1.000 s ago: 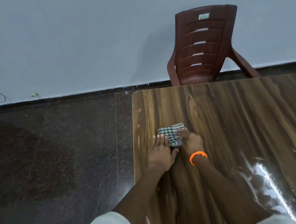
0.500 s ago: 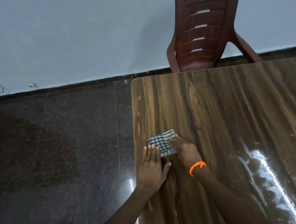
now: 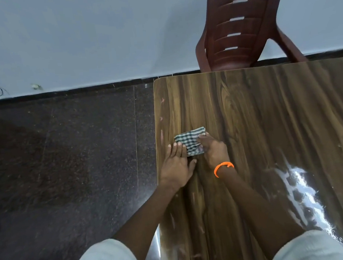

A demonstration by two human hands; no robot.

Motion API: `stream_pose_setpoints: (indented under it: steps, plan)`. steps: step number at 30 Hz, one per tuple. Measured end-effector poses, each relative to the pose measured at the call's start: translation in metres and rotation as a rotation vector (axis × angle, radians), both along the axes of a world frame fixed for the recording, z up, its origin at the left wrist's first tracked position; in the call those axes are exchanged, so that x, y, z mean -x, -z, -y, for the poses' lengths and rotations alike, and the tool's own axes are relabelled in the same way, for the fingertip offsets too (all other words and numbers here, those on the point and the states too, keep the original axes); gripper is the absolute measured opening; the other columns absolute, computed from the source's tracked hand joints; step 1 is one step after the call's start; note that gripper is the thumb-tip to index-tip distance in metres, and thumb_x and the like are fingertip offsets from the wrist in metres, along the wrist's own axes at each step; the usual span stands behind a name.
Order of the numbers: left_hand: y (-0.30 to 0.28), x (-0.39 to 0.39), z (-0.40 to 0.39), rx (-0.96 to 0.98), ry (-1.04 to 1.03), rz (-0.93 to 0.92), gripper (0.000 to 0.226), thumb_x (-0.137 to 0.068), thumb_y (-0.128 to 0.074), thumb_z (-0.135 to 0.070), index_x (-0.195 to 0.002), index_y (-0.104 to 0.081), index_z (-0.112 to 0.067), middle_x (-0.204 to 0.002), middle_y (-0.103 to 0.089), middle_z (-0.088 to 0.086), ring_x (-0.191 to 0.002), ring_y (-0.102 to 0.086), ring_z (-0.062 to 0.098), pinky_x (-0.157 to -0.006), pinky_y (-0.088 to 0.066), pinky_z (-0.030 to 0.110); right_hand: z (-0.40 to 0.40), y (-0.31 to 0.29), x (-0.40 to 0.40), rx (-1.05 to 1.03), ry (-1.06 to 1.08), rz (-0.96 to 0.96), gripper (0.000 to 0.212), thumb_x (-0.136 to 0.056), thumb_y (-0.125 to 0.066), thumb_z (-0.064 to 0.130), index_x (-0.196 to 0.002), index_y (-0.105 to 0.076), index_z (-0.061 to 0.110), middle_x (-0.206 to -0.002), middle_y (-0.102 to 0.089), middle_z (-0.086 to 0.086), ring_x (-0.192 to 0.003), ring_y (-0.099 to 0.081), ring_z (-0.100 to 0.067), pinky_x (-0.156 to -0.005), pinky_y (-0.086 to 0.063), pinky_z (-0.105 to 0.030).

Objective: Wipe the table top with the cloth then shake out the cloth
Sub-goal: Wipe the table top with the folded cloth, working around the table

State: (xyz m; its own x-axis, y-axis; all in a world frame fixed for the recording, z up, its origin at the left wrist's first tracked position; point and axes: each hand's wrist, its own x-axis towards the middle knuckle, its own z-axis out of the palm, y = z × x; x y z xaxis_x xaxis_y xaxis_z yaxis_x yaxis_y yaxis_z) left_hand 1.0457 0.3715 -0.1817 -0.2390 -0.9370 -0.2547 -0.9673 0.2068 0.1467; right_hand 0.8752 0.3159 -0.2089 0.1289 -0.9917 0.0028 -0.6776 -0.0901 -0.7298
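A small folded green-and-white checked cloth (image 3: 188,141) lies on the brown wood-grain table top (image 3: 267,123), close to its left edge. My left hand (image 3: 176,166) lies flat on the table with straight fingers, its fingertips touching the cloth's left side. My right hand (image 3: 213,152), with an orange band at the wrist, sits on the cloth's right side. Its fingers are bent over the fabric and hold it down against the wood. The part of the cloth under the right hand is hidden.
A dark red plastic chair (image 3: 238,29) stands beyond the table's far edge against the pale wall. Left of the table is dark speckled stone floor (image 3: 67,157). A bright glare patch (image 3: 305,191) shines on the table at the right.
Both hands and the cloth have slid a little toward me and toward the table's left edge. The camera has tipped downward, so the chair sits higher in view.
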Motion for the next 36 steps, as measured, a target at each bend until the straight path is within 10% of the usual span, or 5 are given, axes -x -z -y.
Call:
stream_pose_setpoints:
  steps: [36]
  plan:
    - [0.013,0.03,-0.18,0.075,-0.201,-0.147,0.064,-0.106,-0.03,-0.04,-0.152,-0.036,0.004,-0.158,-0.036,0.023,-0.154,-0.019,0.03,-0.125,-0.016,0.048,-0.183,-0.004,0.018,0.052,-0.188,-0.136,0.049,-0.082,-0.04,0.01,-0.124,-0.062,0.021,-0.133,-0.057,0.006,-0.135,-0.038,-0.014,-0.104,-0.04,-0.026]
